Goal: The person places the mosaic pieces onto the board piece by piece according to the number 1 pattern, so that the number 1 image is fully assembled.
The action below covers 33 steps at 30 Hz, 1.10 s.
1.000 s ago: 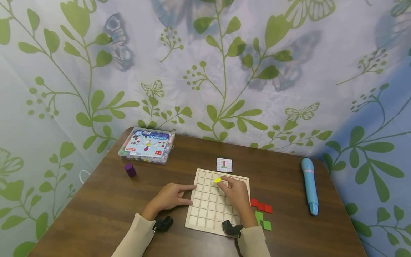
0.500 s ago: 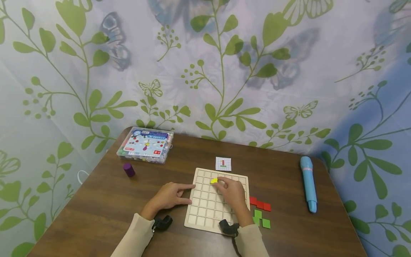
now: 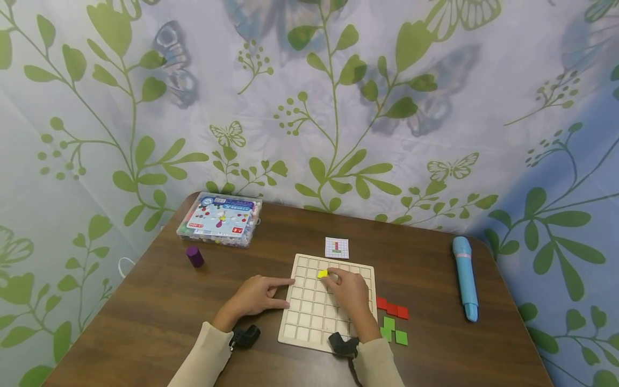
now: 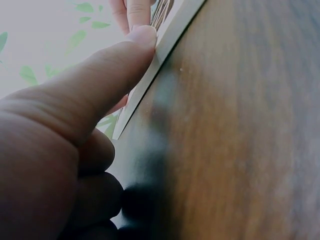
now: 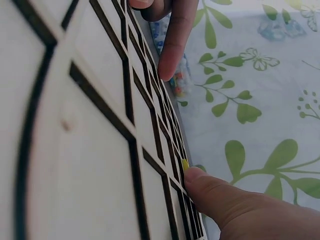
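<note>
Worktop: dark wood, everything laid out on it. Gridded board flat in front of you, its cells mostly bare where they show.

Your right hand reaches over the board, thumb and finger pinching a tile. Your left hand grasps nothing: index finger and thumb stretched to the board's left edge, apart from each other, probably steadying it.

Pattern card just beyond the far edge; red and green marks readable, finer detail too small. Three red tiles by the right edge, three green tiles nearer you, all off the board.

Yellow tile, in your right fingertips: about the second row from the far side, third column from the left. Fully seated or not, you can't tell.

Step in hand, as judged: fitting this first tile. Next move calls for squaring it to the cell, pressing it flat, then letting go cleanly; keep the left hand bracing.
</note>
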Each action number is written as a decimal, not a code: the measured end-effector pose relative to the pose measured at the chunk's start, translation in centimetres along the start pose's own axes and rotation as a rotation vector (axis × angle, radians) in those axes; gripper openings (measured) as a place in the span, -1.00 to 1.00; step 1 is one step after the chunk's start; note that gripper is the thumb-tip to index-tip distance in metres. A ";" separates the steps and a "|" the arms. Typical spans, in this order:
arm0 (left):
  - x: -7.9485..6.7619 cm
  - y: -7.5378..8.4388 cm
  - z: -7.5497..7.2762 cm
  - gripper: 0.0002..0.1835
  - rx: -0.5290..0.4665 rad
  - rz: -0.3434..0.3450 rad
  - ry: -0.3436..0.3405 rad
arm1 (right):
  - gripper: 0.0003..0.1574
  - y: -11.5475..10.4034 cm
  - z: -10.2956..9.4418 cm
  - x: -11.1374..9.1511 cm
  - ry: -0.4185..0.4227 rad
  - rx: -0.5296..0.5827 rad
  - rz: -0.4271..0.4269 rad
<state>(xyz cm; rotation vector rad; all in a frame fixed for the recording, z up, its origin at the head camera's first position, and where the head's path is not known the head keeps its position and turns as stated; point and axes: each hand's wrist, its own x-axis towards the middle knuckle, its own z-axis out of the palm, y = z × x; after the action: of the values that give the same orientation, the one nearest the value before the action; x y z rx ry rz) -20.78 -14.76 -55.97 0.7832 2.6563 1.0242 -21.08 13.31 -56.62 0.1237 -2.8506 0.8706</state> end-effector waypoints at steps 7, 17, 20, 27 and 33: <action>0.0 0.0 0.0 -0.37 0.012 -0.001 0.001 | -0.53 0.0 0.0 0.0 0.001 -0.008 0.007; 0.0 0.2 -0.1 -0.36 0.011 0.001 -0.002 | -0.52 0.2 0.2 -0.2 0.010 -0.021 -0.005; 0.0 0.4 -0.2 -0.35 0.012 0.002 -0.001 | -0.53 0.2 0.2 -0.2 0.009 -0.021 -0.004; 0.0 0.5 -0.3 -0.35 0.006 -0.003 -0.001 | -0.58 0.2 0.1 -0.4 0.012 0.044 0.013; 0.0 0.5 -0.3 -0.35 0.002 0.001 -0.005 | -0.64 0.3 0.0 -0.8 0.050 0.147 -0.004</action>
<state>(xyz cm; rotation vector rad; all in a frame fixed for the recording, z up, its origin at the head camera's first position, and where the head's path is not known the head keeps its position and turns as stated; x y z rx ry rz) -20.64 -14.64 -55.46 0.7867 2.6534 1.0190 -20.34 13.56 -56.94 0.1232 -2.7379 1.0671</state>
